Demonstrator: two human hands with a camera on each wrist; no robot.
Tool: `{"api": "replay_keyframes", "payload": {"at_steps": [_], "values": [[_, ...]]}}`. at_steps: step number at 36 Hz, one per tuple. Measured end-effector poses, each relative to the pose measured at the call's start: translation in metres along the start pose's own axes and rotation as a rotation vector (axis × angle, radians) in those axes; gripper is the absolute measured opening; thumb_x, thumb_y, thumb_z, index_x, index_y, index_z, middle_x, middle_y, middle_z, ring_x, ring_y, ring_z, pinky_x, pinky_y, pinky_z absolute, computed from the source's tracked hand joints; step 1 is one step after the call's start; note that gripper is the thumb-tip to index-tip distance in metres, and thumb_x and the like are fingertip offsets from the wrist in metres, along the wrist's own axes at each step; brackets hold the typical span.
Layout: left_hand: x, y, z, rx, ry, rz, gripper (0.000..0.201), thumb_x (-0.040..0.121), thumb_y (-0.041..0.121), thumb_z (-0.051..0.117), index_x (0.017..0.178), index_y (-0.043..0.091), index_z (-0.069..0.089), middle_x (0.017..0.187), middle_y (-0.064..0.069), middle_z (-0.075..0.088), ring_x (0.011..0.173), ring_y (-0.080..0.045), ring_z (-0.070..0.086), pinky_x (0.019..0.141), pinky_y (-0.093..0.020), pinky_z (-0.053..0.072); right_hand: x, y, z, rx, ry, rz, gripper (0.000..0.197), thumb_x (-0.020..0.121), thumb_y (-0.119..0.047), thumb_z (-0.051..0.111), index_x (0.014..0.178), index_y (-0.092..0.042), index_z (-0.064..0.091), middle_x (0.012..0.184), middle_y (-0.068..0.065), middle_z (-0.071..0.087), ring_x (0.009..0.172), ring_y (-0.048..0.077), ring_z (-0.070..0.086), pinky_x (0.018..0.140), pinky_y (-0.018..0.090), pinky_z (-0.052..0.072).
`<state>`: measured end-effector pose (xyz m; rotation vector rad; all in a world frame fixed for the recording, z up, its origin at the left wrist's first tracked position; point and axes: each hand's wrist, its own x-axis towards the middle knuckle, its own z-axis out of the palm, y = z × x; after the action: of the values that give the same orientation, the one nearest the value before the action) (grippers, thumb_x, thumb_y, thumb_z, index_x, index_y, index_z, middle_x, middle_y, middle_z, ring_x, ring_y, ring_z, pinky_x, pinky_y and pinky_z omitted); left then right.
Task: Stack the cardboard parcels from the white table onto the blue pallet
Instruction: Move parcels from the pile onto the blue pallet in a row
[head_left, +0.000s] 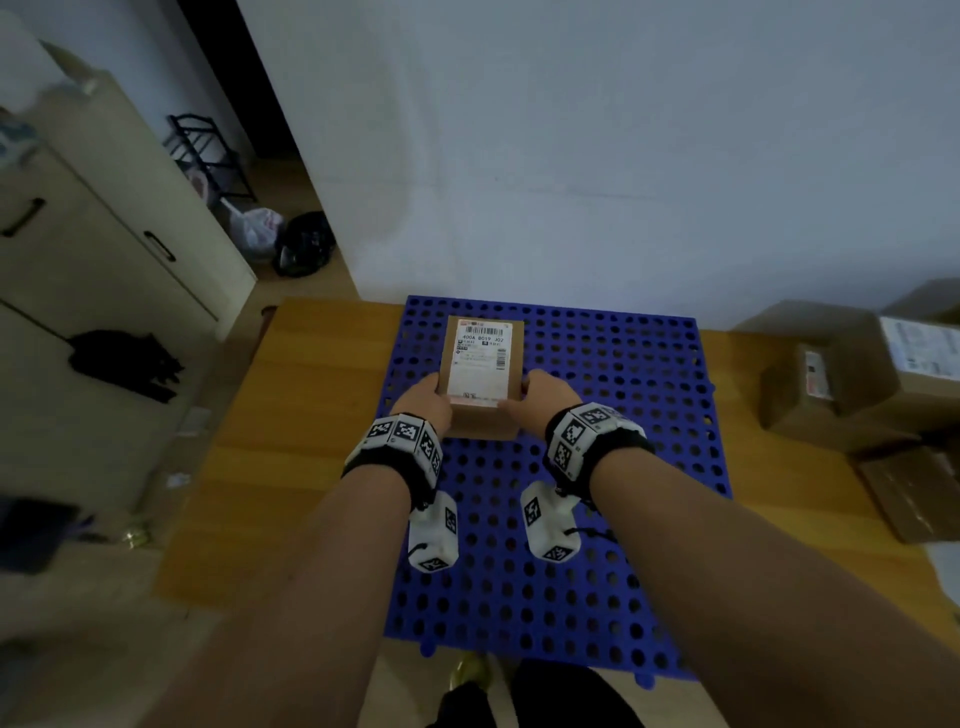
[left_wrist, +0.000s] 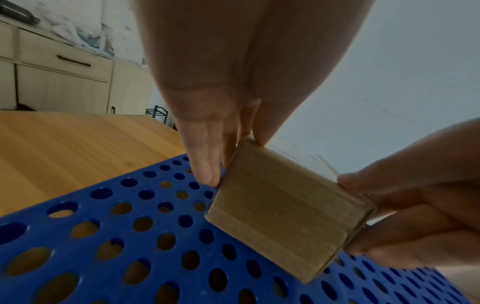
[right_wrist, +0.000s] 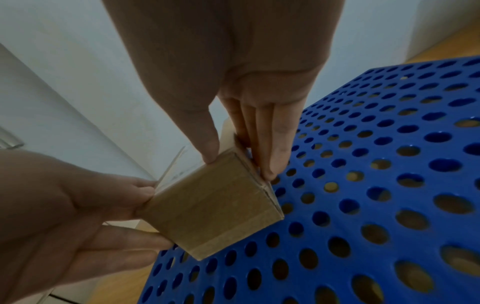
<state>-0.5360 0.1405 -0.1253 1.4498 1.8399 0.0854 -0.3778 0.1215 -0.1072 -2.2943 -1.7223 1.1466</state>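
Note:
A small cardboard parcel with a white shipping label on top is held between both hands over the far left part of the blue perforated pallet. My left hand grips its left side and my right hand grips its right side. In the left wrist view the parcel hangs tilted just above the pallet, thumb on its top edge and fingers along its side. The right wrist view shows the same parcel low over the pallet. Whether it touches the pallet I cannot tell.
The pallet lies on a wooden surface against a white wall. Several more cardboard parcels are piled at the right. A cream cabinet stands at the left, with bags on the floor beyond it.

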Motion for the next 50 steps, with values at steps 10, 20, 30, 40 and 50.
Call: {"api": "replay_keyframes", "payload": {"at_steps": [10,20,30,40,50], "values": [[0.013,-0.004,-0.002,0.005,0.023,-0.028,0.048,0.102,0.018,0.032,0.149,0.022,0.030,0.145,-0.007,0.044,0.111,-0.025,0.055,0.073,-0.028,0.040,0.021,-0.002,-0.005,0.032,-0.017,-0.006,0.032,0.090,-0.035,0.063,0.106,-0.012,0.047,0.095,0.005,0.055,0.068,0.015,0.050,0.048,0.025,0.036],[-0.007,0.011,-0.015,0.051,0.108,0.033,0.054,0.102,0.029,0.036,0.153,0.030,0.015,0.150,-0.011,0.036,0.116,-0.031,0.054,0.086,-0.036,0.048,0.009,-0.004,-0.010,0.068,-0.026,0.067,0.037,0.099,-0.034,0.044,0.124,-0.007,0.047,0.103,0.010,0.057,0.077,0.021,0.052,0.063,0.031,0.042],[-0.040,0.058,-0.018,0.061,0.158,0.298,0.049,0.102,0.022,0.037,0.150,0.021,0.027,0.150,-0.007,0.037,0.128,-0.029,0.046,0.099,-0.041,0.045,-0.035,0.028,-0.033,0.079,0.116,0.126,0.042,0.102,-0.024,0.040,0.063,-0.014,0.031,0.061,0.005,0.031,0.050,0.018,0.031,0.046,0.027,0.028],[-0.079,0.130,0.037,0.141,0.012,0.543,0.049,0.101,0.027,0.041,0.148,0.017,0.031,0.149,-0.009,0.037,0.129,-0.027,0.046,0.101,-0.039,0.043,-0.110,0.102,-0.080,0.206,0.271,0.241,0.036,0.102,-0.024,0.043,0.068,-0.015,0.033,0.062,0.003,0.036,0.052,0.017,0.035,0.049,0.027,0.032],[-0.134,0.218,0.115,0.235,-0.060,0.731,0.050,0.100,0.028,0.042,0.148,0.015,0.031,0.146,-0.011,0.039,0.130,-0.028,0.043,0.105,-0.041,0.040,-0.166,0.202,-0.135,0.277,0.490,0.415,0.038,0.097,-0.033,0.048,0.126,-0.009,0.053,0.119,0.012,0.060,0.096,0.026,0.057,0.074,0.032,0.043]]}}
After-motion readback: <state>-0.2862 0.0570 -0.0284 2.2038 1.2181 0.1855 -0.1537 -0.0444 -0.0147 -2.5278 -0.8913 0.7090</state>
